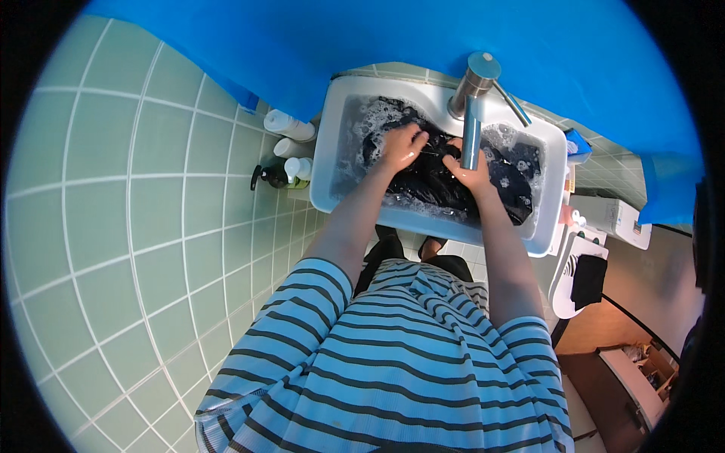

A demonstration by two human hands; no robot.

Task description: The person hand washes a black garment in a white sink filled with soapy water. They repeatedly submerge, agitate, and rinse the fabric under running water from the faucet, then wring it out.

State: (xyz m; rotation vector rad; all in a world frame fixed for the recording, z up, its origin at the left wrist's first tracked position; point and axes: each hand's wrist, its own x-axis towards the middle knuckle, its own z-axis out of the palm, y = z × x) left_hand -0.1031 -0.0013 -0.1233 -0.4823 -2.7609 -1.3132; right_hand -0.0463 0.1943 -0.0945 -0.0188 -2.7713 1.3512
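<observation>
A white rectangular sink (318,170) in front of me holds soapy water and a soaked dark cloth (430,181), which looks like a garment. Both my hands are on the cloth, a short gap apart. My left hand (403,148) has its fingers curled into the fabric, with the thumb on top. My right hand (470,170) grips a bunched fold, partly hidden behind the spout of the metal faucet (471,133). White foam (376,116) gathers at the far left and around the faucet. More dark cloth spreads to the right side of the sink.
Several white bottles (290,125) and a dark pump bottle (274,175) stand left of the sink, by the green tiled wall (156,204). Blue sheeting (368,34) hangs behind. At the right are a white toilet lid (563,289) with a black cloth (589,280) over it.
</observation>
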